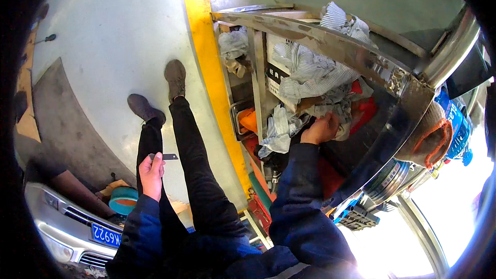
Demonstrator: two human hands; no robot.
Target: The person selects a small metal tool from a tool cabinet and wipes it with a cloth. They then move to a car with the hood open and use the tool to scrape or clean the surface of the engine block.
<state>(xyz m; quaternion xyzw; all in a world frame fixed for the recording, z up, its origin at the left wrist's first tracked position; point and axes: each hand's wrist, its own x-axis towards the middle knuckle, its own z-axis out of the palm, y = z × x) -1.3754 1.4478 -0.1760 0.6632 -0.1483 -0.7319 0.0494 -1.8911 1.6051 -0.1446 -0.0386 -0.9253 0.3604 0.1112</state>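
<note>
The left hand (151, 175) pinches a thin, flat, dark metal strip (171, 156) between thumb and fingers, its free end jutting rightward past the fingertips. Inside the metal cart (310, 31), rumpled striped rags (310, 72) crowd the space around the right hand (320, 129); its fingers curl against soft cloth, but whether they grip any, I cannot tell. Beside the cart's right corner are an orange-edged knitted glove (429, 137) and a blue plastic bottle (457, 129).

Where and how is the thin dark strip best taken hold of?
Probably pinch the thin dark strip by its free end, coming from the right: it sticks out that way past the left hand, which grips its other end.
</note>
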